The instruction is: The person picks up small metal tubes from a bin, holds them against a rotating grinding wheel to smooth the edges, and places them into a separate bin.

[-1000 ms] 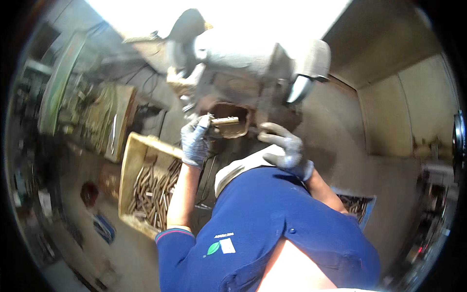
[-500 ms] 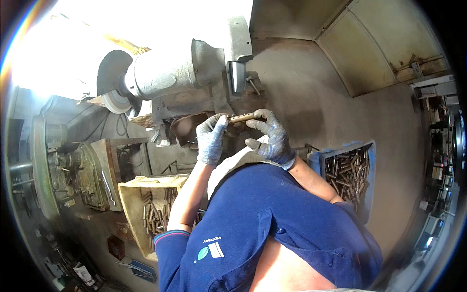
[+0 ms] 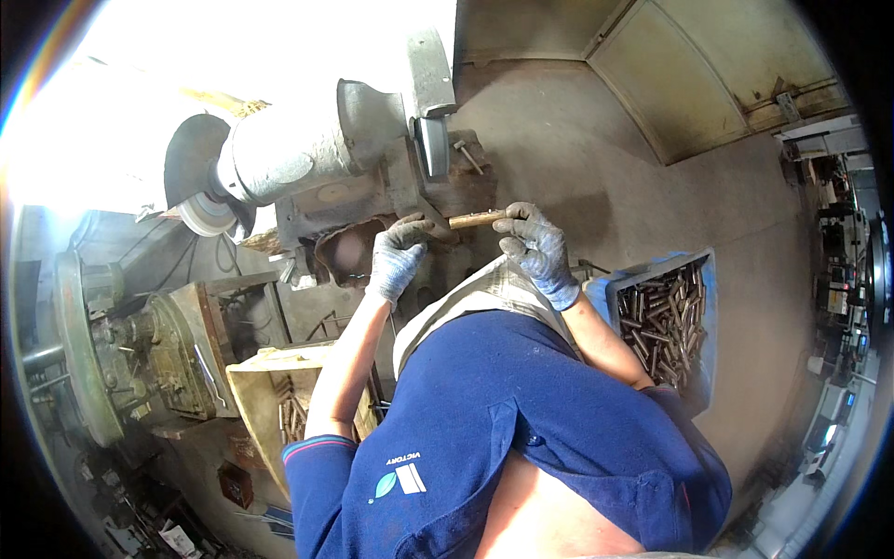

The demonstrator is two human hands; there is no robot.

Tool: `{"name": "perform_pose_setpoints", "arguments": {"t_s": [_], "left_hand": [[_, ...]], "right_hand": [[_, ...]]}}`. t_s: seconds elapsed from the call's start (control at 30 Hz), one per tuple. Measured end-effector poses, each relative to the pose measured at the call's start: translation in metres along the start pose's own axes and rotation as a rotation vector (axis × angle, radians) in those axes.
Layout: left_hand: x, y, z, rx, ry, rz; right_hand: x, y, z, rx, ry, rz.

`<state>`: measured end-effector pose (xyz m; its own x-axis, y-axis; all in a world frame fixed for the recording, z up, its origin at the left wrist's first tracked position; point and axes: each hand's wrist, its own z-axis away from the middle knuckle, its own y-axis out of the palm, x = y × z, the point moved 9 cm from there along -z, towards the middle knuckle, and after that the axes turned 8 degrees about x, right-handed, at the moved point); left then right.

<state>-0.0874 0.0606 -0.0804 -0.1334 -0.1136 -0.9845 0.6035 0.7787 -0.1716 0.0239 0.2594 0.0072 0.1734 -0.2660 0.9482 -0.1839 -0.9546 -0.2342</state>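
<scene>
A short brown metal rod [image 3: 476,220] with small marks or holes along its side lies level in front of my body. My right hand [image 3: 542,250], in a grey-blue work glove with dark fingertips, pinches the rod's right end between thumb and fingers. To the left, my gloved left hand [image 3: 399,253] is just off the rod's other end, its fingers half bent and the thumb apart from them. Beyond both hands stands a bench grinder [image 3: 298,149], with a white grinding wheel [image 3: 207,214] at its left and another wheel [image 3: 432,146] at its right.
A blue bin [image 3: 710,326] full of metal rods stands at my right. By my left forearm is a yellowish box [image 3: 251,391] with more rods. A green machine [image 3: 84,345] occupies the far left. A small hammer-shaped tool [image 3: 468,156] lies beside the grinder's right wheel.
My left hand has let go of the rod's left end and drawn slightly away. The right hand keeps the rod, which has turned to show a different side. The view has shifted a little.
</scene>
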Motion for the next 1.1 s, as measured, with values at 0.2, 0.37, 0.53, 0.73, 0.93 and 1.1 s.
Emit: {"name": "perform_pose_setpoints", "arguments": {"t_s": [0.2,0.37,0.53,0.73,0.93,1.1], "left_hand": [[-0.052,0.024,-0.001,-0.027,-0.240,0.271],[-0.030,0.019,-0.006,-0.137,-0.219,0.362],[0.015,0.007,-0.020,-0.196,-0.205,0.503],[0.025,0.000,-0.035,-0.283,-0.169,0.534],[0.010,0.016,-0.048,-0.342,-0.244,0.558],[0.019,0.015,-0.051,-0.375,-0.247,0.601]], "right_hand": [[0.007,0.002,-0.007,-0.032,-0.010,-0.075],[0.005,0.009,-0.016,-0.031,-0.044,-0.009],[-0.038,0.029,-0.024,-0.003,0.036,-0.156],[-0.063,0.035,-0.035,-0.023,0.058,-0.178],[-0.065,0.015,-0.043,-0.073,0.123,-0.049],[-0.065,0.017,-0.050,-0.049,0.209,-0.023]]}}
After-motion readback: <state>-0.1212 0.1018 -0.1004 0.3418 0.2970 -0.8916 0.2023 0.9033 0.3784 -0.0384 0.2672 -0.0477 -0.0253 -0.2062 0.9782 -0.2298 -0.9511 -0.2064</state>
